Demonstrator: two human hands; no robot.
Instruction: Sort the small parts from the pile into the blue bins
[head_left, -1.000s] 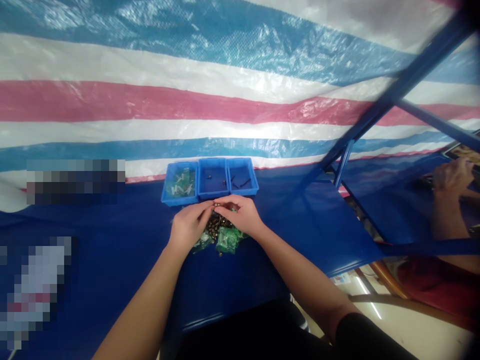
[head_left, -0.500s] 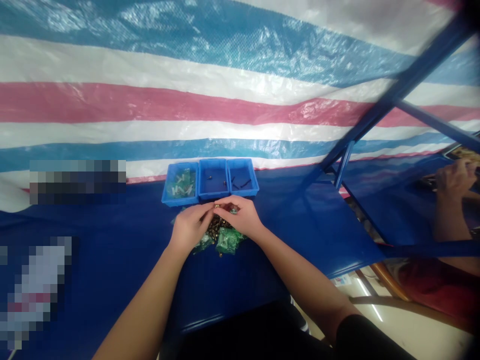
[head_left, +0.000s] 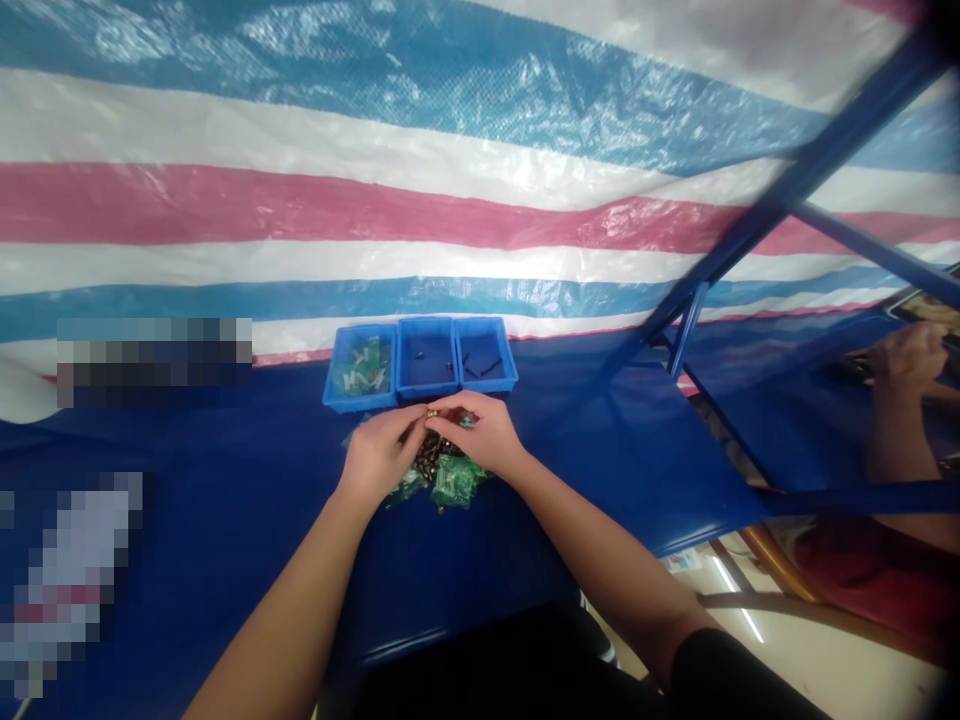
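Observation:
My left hand (head_left: 381,448) and my right hand (head_left: 482,432) meet at their fingertips above a heap on the blue table. Pinched between them is a small brass-coloured metal fitting (head_left: 432,413), too small to make out exactly. Under the hands lies a pile of small dark and brass-coloured metal pieces (head_left: 429,462). Green-tinted clear plastic packets (head_left: 456,482) rest at the pile's near side, and part of the heap is hidden by my hands. One loose brass piece (head_left: 440,509) lies just in front of the packets.
Behind my hands stand three blue bins: the left bin (head_left: 330,392) holds packets, the middle bin (head_left: 427,383) a few small brass pieces, the right bin (head_left: 491,384) dark thin pieces. A blue metal frame (head_left: 739,235) rises at right. Beyond it show another person's hands (head_left: 911,360).
My hands stay almost in the same place, with the small brass piece still between the fingertips. The other person's hands at right have shifted slightly.

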